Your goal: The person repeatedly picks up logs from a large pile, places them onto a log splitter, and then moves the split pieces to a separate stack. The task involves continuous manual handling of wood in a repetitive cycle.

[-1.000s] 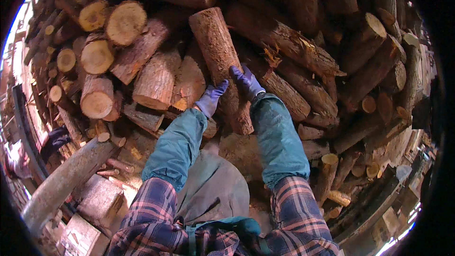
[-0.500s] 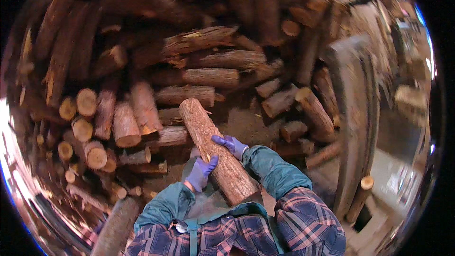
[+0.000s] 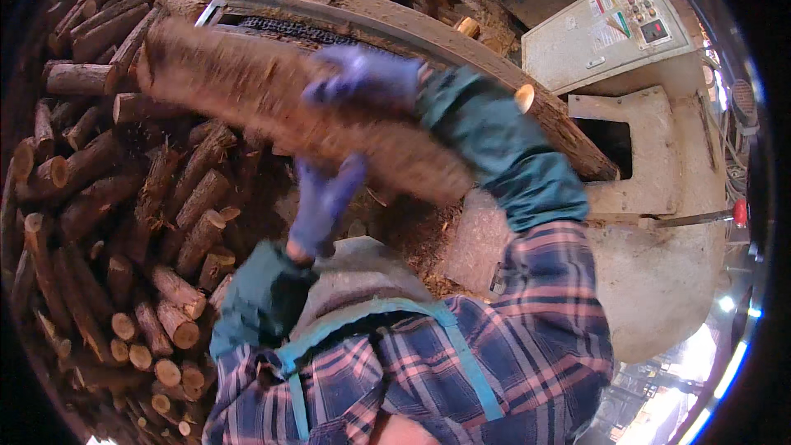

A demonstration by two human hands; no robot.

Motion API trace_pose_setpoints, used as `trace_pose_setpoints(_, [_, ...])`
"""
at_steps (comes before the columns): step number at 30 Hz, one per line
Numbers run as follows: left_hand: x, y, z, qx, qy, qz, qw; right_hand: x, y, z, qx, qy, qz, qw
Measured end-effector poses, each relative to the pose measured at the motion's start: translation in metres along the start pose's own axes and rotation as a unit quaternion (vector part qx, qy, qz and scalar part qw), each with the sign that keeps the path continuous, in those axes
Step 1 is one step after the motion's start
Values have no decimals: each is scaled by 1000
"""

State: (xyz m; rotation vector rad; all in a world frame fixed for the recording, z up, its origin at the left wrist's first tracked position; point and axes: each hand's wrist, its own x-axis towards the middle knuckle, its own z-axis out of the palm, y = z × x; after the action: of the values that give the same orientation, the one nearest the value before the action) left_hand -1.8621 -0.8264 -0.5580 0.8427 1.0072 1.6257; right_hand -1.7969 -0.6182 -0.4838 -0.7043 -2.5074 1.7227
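A thick, bark-covered log (image 3: 247, 91), smeared by motion, slants across the space before me, its left end farther away. My right hand (image 3: 362, 76), in a purple glove, lies over the log's far upper side, its fingers curled against the bark. Below the log's near edge is my left hand (image 3: 324, 202), also gloved in purple. Its fingers are spread, with the tips at the bark; whether they bear any weight cannot be made out. Just beyond the log runs a metal conveyor trough (image 3: 329, 2) with a dark chain in it.
Another log (image 3: 568, 136) lies at the trough's right end, by a dark opening in a pale machine housing (image 3: 659, 132). A control box (image 3: 606, 29) with buttons stands behind. Piled logs (image 3: 91, 156) fill the left side. A red-knobbed lever (image 3: 739, 213) projects at right.
My view has swung right, from the log pile to the conveyor and machine. The log has come up and turned more crosswise. My left hand's fingers have spread at its near edge.
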Motion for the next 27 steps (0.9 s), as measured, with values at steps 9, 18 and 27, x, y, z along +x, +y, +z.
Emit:
trace_pose_setpoints(9, [44,-84,122,221,-341,0,914,-119,180,-174,-261,197,48,944])
trace_pose_setpoints(18, [-100,-214,-174,501,-83,-256,822,-154,232,-221,52,221,-11,974])
trace_pose_setpoints(27, [-227,-202,-404,246,420,-415,769,117,12,154,130,62,-104,984])
